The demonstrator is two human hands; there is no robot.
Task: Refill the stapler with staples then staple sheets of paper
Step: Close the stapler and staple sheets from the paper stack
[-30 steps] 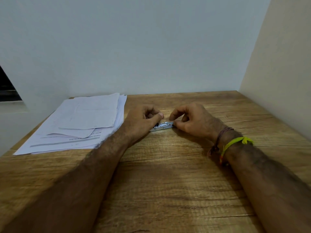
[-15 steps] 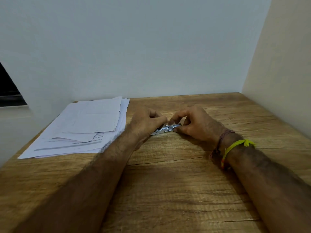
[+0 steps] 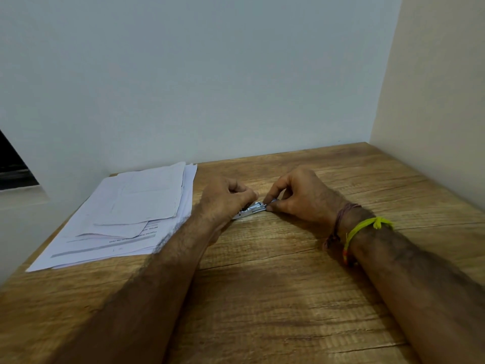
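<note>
— Walls close the wooden table [image 3: 275,298] at the far edge and on the right; sheets of paper [image 3: 126,214] fill the far left, bare wood lies near. Where's the stapler?

— Stapler [image 3: 253,208] lies mid-table, long axis left to right, its near-left end lower. Left hand [image 3: 225,199] curls round one end; right hand [image 3: 301,195] pinches the other with fingertips

Print on the sheets of paper [image 3: 126,241] is too small to read
</note>
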